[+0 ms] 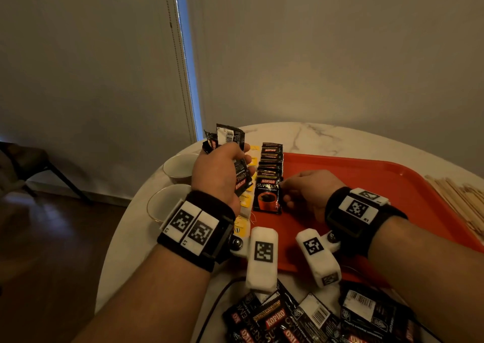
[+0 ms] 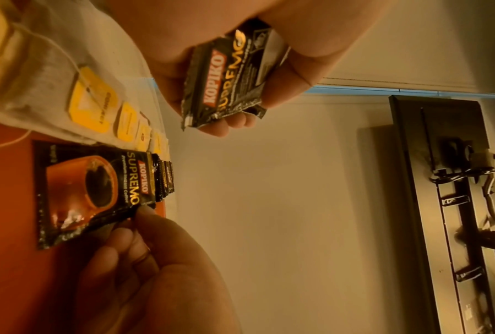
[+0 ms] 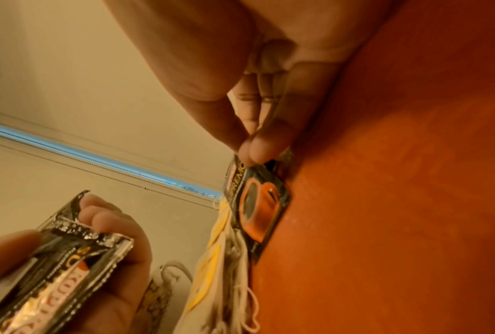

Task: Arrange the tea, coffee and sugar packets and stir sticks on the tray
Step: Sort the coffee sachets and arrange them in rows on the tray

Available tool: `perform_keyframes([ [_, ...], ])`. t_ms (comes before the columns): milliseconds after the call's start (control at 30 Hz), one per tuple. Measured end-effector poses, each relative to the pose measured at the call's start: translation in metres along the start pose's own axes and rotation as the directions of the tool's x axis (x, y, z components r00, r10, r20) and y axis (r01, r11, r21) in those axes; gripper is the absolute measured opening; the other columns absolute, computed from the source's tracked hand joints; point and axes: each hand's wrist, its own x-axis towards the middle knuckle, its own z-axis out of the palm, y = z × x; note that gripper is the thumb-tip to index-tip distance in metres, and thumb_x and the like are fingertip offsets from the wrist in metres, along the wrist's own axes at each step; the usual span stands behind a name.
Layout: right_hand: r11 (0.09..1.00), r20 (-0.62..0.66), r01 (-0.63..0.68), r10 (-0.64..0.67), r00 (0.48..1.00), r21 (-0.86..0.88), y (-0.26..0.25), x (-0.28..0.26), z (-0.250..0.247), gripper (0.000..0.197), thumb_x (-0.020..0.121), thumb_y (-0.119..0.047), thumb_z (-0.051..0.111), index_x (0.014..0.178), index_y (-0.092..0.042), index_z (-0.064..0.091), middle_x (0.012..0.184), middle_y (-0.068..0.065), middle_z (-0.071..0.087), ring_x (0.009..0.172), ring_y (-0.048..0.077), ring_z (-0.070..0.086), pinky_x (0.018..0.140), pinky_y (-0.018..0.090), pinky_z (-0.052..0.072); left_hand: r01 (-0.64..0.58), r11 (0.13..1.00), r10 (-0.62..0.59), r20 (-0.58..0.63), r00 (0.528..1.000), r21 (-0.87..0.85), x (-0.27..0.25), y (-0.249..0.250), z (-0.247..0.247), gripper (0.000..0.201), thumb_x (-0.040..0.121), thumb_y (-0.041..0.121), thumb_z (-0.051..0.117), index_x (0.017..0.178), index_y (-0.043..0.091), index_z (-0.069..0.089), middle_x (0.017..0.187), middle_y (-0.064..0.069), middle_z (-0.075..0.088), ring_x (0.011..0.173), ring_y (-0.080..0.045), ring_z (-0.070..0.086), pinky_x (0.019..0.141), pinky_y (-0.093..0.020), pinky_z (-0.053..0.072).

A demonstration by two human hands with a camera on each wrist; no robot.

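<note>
Head view: the left hand (image 1: pixel 218 175) is curled round a bunch of coffee packets (image 1: pixel 225 143), held up above the tea bags (image 1: pixel 246 198), which lie in a row along the left edge of the red tray (image 1: pixel 379 185). The right hand (image 1: pixel 306 188) rests on the tray, its thumb and fingertips (image 3: pixel 257 149) pinching the right edge of the front packet (image 1: pixel 267 196), which lies face up and flat at the near end of an overlapping coffee row (image 1: pixel 271 159) just right of the tea bags. Stir sticks (image 1: pixel 455 201) lie on the marble table (image 1: pixel 314 135) off the tray's right side. More loose packets (image 1: pixel 301 319) are heaped on the table at its near edge. Two cups (image 1: pixel 180 167) stand left of the tray.
</note>
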Motion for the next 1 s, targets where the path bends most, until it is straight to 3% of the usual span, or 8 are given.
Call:
perform_keyframes([
  [100, 1.0, -0.005, -0.014, 0.014, 1.0, 0.006, -0.001, -0.002, 0.0, 0.009, 0.089, -0.005, 0.074, 0.093, 0.001, 0.068, 0.068, 0.014, 0.07, 0.055, 0.021, 0.064, 0.056, 0.032, 0.056, 0.008, 1.0, -0.008, 0.015, 1.0, 0.001, 0.0, 0.0, 0.0, 0.023, 0.089, 0.003, 0.056, 0.101, 0.003, 0.075, 0.089, -0.01, 0.07, 0.077, -0.021, 0.066, 0.064, -0.031, 0.058],
  [300, 1.0, -0.02, -0.021, 0.022, 1.0, 0.019, -0.002, -0.002, 0.002, 0.01, 0.088, -0.005, 0.075, 0.091, 0.001, 0.067, 0.063, 0.012, 0.069, 0.055, 0.022, 0.066, 0.053, 0.032, 0.056, -0.004, 1.0, 0.005, 0.028, 1.0, -0.017, 0.002, -0.003, 0.001, 0.022, 0.089, 0.003, 0.055, 0.101, 0.008, 0.073, 0.075, -0.003, 0.075, 0.061, -0.015, 0.071, 0.074, -0.038, 0.06],
  [467, 0.991, 0.018, 0.0, -0.002, 1.0, 0.13, 0.0, -0.003, -0.002, 0.011, 0.089, -0.007, 0.074, 0.092, -0.004, 0.065, 0.052, 0.003, 0.063, 0.054, 0.019, 0.064, 0.053, 0.032, 0.053, 0.033, 0.999, -0.032, 0.042, 0.999, -0.028, 0.003, -0.006, 0.002, 0.021, 0.092, 0.002, 0.058, 0.113, 0.004, 0.065, 0.088, -0.015, 0.079, 0.072, -0.025, 0.077, 0.059, -0.034, 0.061],
  [600, 0.976, 0.162, 0.018, -0.054, 0.985, 0.217, -0.008, -0.014, -0.012, 0.017, 0.089, -0.026, 0.075, 0.095, -0.012, 0.066, 0.062, -0.001, 0.061, 0.06, 0.016, 0.06, 0.057, 0.029, 0.051, 0.016, 0.998, -0.013, 0.072, 0.997, -0.053, 0.0, -0.007, 0.004, 0.014, 0.09, -0.003, 0.068, 0.104, -0.001, 0.069, 0.089, -0.015, 0.079, 0.074, -0.025, 0.078, 0.067, -0.039, 0.064],
  [700, 0.97, 0.366, -0.018, -0.074, 0.928, 0.243, -0.016, -0.026, -0.018, 0.031, 0.078, -0.037, 0.077, 0.1, -0.016, 0.07, 0.081, 0.001, 0.069, 0.068, 0.015, 0.065, 0.058, 0.027, 0.054, 0.016, 0.999, -0.011, 0.112, 0.994, -0.045, 0.0, -0.01, 0.004, 0.016, 0.089, -0.002, 0.072, 0.105, -0.003, 0.071, 0.088, -0.014, 0.079, 0.077, -0.025, 0.078, 0.071, -0.039, 0.065],
  [800, 0.965, 0.464, 0.048, -0.168, 0.87, 0.26, -0.018, -0.03, -0.016, 0.024, 0.074, -0.02, 0.075, 0.097, -0.015, 0.068, 0.081, 0.003, 0.071, 0.064, 0.012, 0.067, 0.056, 0.025, 0.057, 0.03, 0.999, -0.025, 0.127, 0.992, -0.04, -0.002, -0.012, 0.005, 0.017, 0.089, 0.001, 0.073, 0.105, -0.005, 0.071, 0.092, -0.016, 0.079, 0.08, -0.027, 0.078, 0.066, -0.036, 0.062],
  [900, 0.939, 0.407, 0.088, -0.227, 0.885, 0.332, -0.015, -0.026, -0.012, 0.022, 0.072, -0.008, 0.074, 0.093, -0.013, 0.069, 0.08, 0.006, 0.069, 0.058, 0.01, 0.063, 0.052, 0.021, 0.055, 0.044, 0.998, -0.038, 0.12, 0.992, -0.048, -0.005, -0.012, 0.007, 0.017, 0.089, 0.004, 0.075, 0.105, -0.003, 0.071, 0.09, -0.015, 0.079, 0.077, -0.024, 0.078, 0.06, -0.032, 0.06],
  [1000, 0.921, 0.373, 0.12, -0.266, 0.889, 0.371, -0.012, -0.021, -0.011, 0.025, 0.078, -0.004, 0.071, 0.101, -0.013, 0.073, 0.083, 0.006, 0.07, 0.059, 0.011, 0.061, 0.051, 0.021, 0.055, 0.032, 0.998, -0.026, 0.107, 0.994, -0.058, -0.006, -0.013, 0.009, 0.024, 0.09, 0.01, 0.076, 0.111, 0.0, 0.071, 0.095, -0.013, 0.08, 0.081, -0.024, 0.078, 0.061, -0.032, 0.06],
])
